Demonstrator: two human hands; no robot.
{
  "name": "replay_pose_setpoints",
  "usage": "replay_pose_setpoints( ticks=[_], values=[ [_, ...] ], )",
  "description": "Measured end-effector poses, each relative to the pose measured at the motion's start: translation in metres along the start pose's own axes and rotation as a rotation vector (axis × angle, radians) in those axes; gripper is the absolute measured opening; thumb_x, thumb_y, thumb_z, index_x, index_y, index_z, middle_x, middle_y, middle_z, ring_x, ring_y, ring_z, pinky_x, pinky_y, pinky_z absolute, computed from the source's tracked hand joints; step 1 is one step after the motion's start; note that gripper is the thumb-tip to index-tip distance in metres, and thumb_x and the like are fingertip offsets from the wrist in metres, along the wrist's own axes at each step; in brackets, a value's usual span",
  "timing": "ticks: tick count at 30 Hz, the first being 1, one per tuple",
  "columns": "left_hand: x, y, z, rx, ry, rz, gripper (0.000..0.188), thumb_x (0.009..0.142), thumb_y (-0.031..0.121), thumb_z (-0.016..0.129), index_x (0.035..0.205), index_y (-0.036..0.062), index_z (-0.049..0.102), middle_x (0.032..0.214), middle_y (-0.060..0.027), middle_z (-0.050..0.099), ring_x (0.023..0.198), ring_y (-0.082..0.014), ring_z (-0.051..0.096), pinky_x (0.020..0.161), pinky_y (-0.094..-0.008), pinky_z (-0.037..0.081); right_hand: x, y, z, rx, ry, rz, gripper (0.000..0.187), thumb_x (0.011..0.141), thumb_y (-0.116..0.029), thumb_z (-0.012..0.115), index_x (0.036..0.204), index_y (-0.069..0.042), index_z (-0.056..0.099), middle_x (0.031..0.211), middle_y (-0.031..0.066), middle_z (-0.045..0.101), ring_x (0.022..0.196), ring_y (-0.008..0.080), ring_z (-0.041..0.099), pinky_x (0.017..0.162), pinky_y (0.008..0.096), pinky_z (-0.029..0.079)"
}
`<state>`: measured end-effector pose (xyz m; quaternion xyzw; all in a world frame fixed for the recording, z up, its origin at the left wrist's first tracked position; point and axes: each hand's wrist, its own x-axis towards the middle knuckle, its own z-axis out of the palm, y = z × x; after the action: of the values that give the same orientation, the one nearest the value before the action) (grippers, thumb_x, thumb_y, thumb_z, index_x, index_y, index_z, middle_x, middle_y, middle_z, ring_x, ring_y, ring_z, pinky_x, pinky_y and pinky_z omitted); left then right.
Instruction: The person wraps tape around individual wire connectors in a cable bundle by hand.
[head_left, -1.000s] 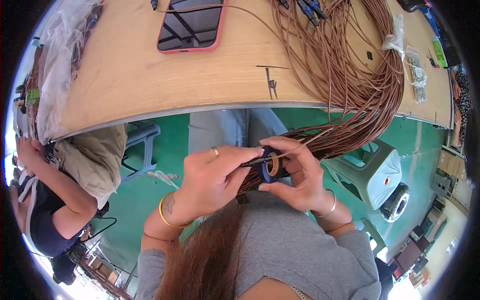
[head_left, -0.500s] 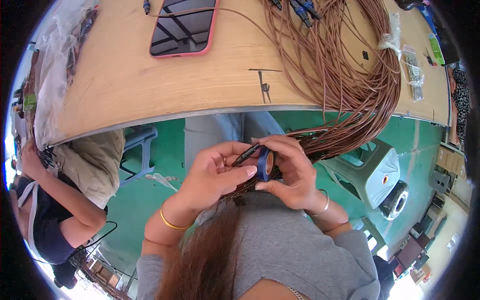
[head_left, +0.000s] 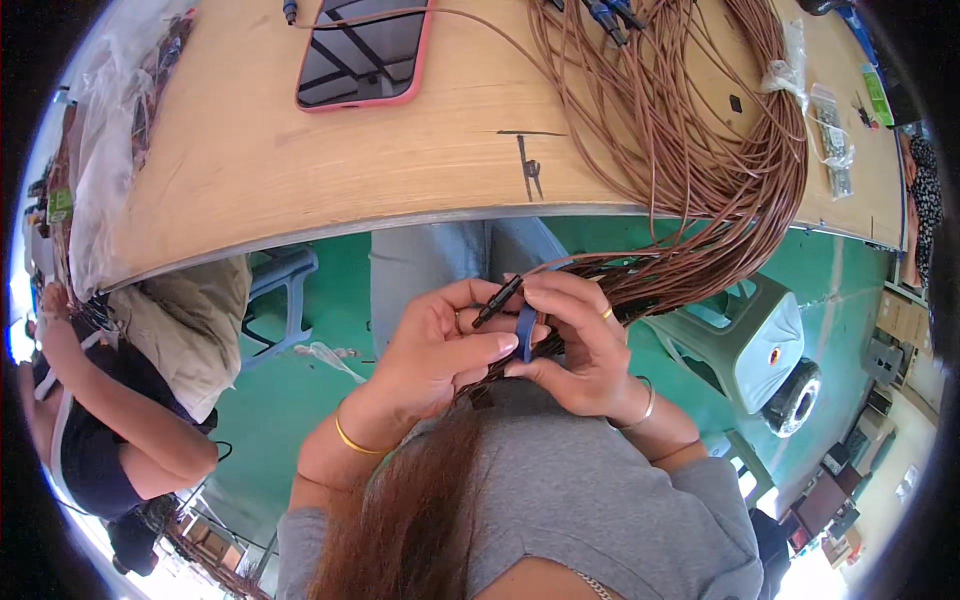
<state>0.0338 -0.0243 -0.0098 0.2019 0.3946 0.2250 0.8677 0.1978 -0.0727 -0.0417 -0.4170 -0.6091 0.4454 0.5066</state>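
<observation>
In front of my chest, my left hand (head_left: 430, 345) is closed, its fingers around a slim black cable connector (head_left: 497, 302) that slants up to the right. My left thumb presses against a roll of blue tape (head_left: 525, 334), which is turned nearly edge-on. Closed from the other side, my right hand (head_left: 580, 345) grips the roll with the thumb under it, while its index fingertip lies by the connector's upper end. A brown cable (head_left: 560, 262) runs from that end into the thick bundle of brown cables (head_left: 690, 272) hanging off the table edge.
The wooden table (head_left: 400, 160) carries a pink-cased phone (head_left: 362, 55), cables with blue-and-black connectors (head_left: 606, 20) and a small plastic bag (head_left: 832, 140). A grey-green stool (head_left: 750, 345) stands below right, a blue one (head_left: 285, 300) below left. At far left another person's arm (head_left: 130, 400) reaches toward the table.
The tape roll has turned from showing its inner core to nearly edge-on. The connector has shifted slightly upward and stands steeper. My right fingers have moved around the roll.
</observation>
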Motion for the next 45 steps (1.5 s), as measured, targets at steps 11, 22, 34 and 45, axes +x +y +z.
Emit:
replay_pose_setpoints(
  ticks=[11,22,34,45],
  values=[
    [0.001,0.004,-0.003,-0.055,-0.051,0.026,0.018,0.078,0.003,0.056,0.095,-0.002,0.051,0.082,-0.0097,0.061,0.064,-0.0079,0.056,0.054,-0.0175,0.045,-0.003,-0.001,0.0,-0.023,-0.006,0.008,0.056,0.061,-0.004,0.073,0.111,0.004,0.047,0.115,0.0182,0.042,0.104,0.0265,0.047,0.084,0.034,0.042],
    [-0.005,0.023,0.001,1.301,-0.045,0.657,0.026,0.068,0.003,0.065,0.093,0.0017,0.059,0.069,-0.0054,0.058,0.054,-0.013,0.053,0.046,-0.0216,0.04,-0.004,-0.005,-0.012,-0.001,-0.067,0.148,0.062,0.062,-0.004,0.073,0.115,0.006,0.044,0.115,0.0183,0.044,0.105,0.0253,0.046,0.087,0.0318,0.04],
    [0.001,0.02,0.002,1.68,-0.08,0.872,0.021,0.063,0.003,0.065,0.083,0.0022,0.058,0.065,-0.0058,0.056,0.051,-0.0168,0.054,0.044,-0.0257,0.041,-0.006,-0.009,-0.013,0.038,-0.163,0.244,0.064,0.058,-0.001,0.074,0.115,0.003,0.046,0.115,0.0147,0.044,0.105,0.0227,0.046,0.083,0.0323,0.043],
    [-0.009,0.02,0.004,1.453,-0.081,0.738,0.02,0.065,0.004,0.064,0.085,0.0026,0.059,0.065,-0.0077,0.057,0.051,-0.0202,0.054,0.047,-0.0278,0.043,-0.01,-0.009,-0.015,0.344,-0.152,0.371,0.067,0.062,0.007,0.069,0.12,0.003,0.036,0.12,0.015,0.041,0.107,0.0215,0.045,0.089,0.0336,0.04]
  ],
)
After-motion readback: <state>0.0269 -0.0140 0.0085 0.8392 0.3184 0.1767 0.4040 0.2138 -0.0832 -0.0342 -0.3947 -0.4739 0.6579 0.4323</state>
